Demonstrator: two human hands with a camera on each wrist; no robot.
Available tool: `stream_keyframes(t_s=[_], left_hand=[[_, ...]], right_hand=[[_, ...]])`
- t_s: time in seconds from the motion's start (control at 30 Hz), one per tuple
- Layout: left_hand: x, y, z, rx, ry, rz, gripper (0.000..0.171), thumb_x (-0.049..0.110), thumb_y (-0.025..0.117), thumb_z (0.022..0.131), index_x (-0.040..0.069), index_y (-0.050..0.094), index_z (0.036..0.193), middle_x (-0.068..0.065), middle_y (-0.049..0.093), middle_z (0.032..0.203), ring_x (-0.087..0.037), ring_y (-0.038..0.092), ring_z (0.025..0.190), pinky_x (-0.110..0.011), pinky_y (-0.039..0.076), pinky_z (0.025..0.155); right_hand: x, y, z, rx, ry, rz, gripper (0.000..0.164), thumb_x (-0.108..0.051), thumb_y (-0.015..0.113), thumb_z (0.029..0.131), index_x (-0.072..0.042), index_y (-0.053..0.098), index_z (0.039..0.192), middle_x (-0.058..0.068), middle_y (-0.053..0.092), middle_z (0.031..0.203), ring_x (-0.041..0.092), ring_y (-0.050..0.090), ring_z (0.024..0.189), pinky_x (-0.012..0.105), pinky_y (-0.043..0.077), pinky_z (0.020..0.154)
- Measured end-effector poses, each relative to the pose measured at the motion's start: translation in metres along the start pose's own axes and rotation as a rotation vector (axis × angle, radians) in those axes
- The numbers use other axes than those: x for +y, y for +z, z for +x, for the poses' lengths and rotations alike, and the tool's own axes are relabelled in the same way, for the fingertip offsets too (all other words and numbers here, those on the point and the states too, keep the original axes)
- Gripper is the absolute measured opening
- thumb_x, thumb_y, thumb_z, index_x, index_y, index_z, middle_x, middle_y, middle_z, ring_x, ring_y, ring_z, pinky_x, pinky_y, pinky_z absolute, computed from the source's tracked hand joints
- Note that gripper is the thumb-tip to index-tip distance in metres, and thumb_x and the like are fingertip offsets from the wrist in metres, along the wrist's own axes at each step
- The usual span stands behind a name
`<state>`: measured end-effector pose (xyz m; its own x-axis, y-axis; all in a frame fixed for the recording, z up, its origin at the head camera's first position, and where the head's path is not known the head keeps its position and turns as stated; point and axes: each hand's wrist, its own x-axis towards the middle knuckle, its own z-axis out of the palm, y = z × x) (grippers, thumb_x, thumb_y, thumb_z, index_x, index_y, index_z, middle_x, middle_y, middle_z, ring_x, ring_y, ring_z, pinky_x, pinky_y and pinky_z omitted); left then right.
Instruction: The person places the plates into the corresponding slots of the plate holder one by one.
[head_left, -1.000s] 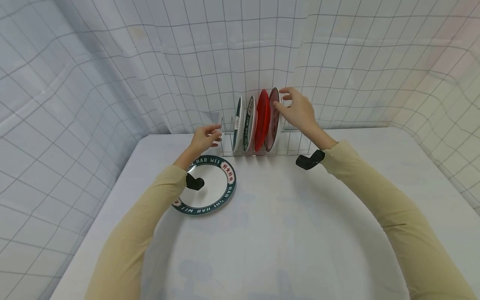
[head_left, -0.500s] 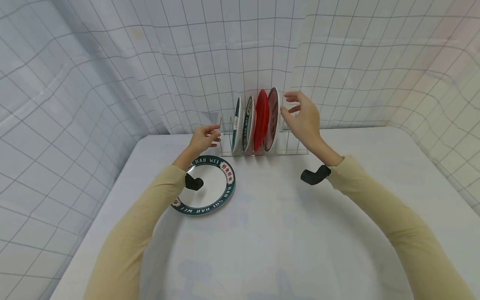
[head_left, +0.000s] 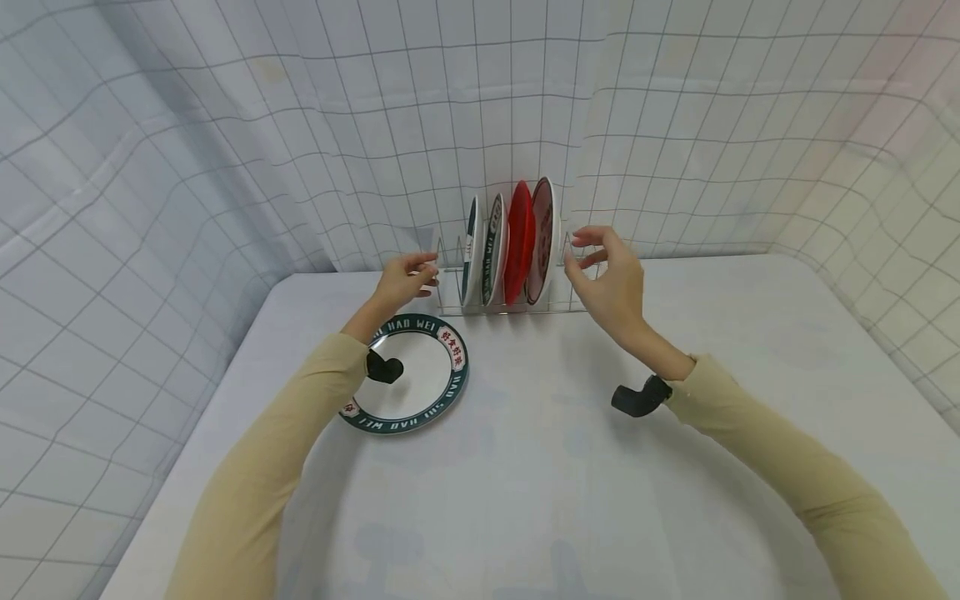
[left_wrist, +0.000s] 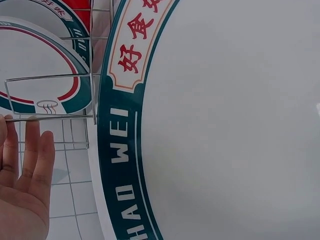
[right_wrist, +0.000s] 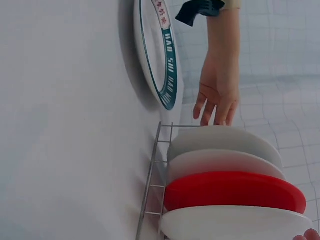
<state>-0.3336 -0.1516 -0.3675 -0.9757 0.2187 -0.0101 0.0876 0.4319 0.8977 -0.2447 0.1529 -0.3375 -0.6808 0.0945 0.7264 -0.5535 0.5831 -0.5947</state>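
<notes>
My left hand (head_left: 402,282) is at the left end of a wire dish rack (left_wrist: 55,118), its fingertips pinching the end wire. My right hand (head_left: 611,287) stands off the rack's right side, thumb and fingers apart in a loose curve with nothing between them. Upright in the rack, from left to right, are a white plate with a green rim (head_left: 470,250), a similar lettered plate (head_left: 491,258), a red plate (head_left: 520,242) and a white plate with a reddish face (head_left: 543,242). Only a few fingertips of the right hand show in the right wrist view.
A large green-rimmed plate (head_left: 412,375) lies face up on the white table (head_left: 525,467), left of the rack and partly under the left forearm. A white grid-patterned curtain (head_left: 375,125) hangs behind and along both sides.
My right hand has moved away from the rightmost plate, down and to the right, leaving it upright in the rack. The left hand has stayed at the rack's end.
</notes>
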Motion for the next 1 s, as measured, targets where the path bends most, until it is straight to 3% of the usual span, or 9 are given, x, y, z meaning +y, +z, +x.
stream_keyframes(t_s=[0.2,0.4,0.63,0.83,1.0], left_hand=[[-0.001,0.000,0.001,0.004,0.002,0.004,0.042,0.015,0.047,0.102,0.003,0.045,0.142,-0.027,0.054,0.123,-0.032,0.061,0.109,-0.040,0.055,0.094],[0.000,0.001,0.001,0.000,-0.004,0.013,0.042,0.016,0.046,0.102,0.004,0.044,0.143,-0.026,0.054,0.124,-0.034,0.060,0.112,-0.041,0.055,0.096],[-0.002,0.000,0.002,-0.001,-0.006,0.016,0.043,0.016,0.047,0.102,0.005,0.044,0.143,-0.025,0.054,0.122,-0.034,0.060,0.112,-0.041,0.054,0.096],[-0.005,-0.001,0.004,-0.007,0.012,0.004,0.047,0.016,0.048,0.101,0.008,0.039,0.147,-0.025,0.055,0.125,-0.033,0.062,0.110,-0.042,0.055,0.094],[-0.002,-0.001,0.003,-0.008,0.013,-0.008,0.047,0.015,0.050,0.101,0.012,0.040,0.147,-0.018,0.058,0.119,-0.031,0.063,0.106,-0.042,0.056,0.093]], right_hand=[[-0.002,0.006,-0.023,-0.072,0.032,0.030,0.028,-0.008,0.068,0.085,-0.004,0.060,0.112,0.010,0.069,0.101,0.022,0.064,0.073,0.014,0.045,0.052],[-0.004,0.018,-0.044,-0.169,0.081,0.096,0.030,-0.004,0.067,0.085,-0.005,0.060,0.113,0.012,0.068,0.101,0.022,0.064,0.073,0.032,0.053,0.056],[-0.011,0.037,-0.066,-0.346,0.170,0.147,0.033,-0.007,0.069,0.085,-0.006,0.059,0.116,0.012,0.068,0.103,0.021,0.064,0.072,0.023,0.049,0.055],[-0.015,0.054,-0.075,-0.500,0.336,0.276,0.039,-0.007,0.068,0.087,-0.003,0.054,0.124,0.016,0.065,0.110,0.025,0.064,0.081,0.022,0.057,0.062],[-0.014,0.067,-0.074,-0.574,0.488,0.374,0.047,-0.005,0.067,0.088,0.001,0.048,0.131,0.021,0.060,0.118,0.030,0.064,0.090,0.027,0.061,0.069]])
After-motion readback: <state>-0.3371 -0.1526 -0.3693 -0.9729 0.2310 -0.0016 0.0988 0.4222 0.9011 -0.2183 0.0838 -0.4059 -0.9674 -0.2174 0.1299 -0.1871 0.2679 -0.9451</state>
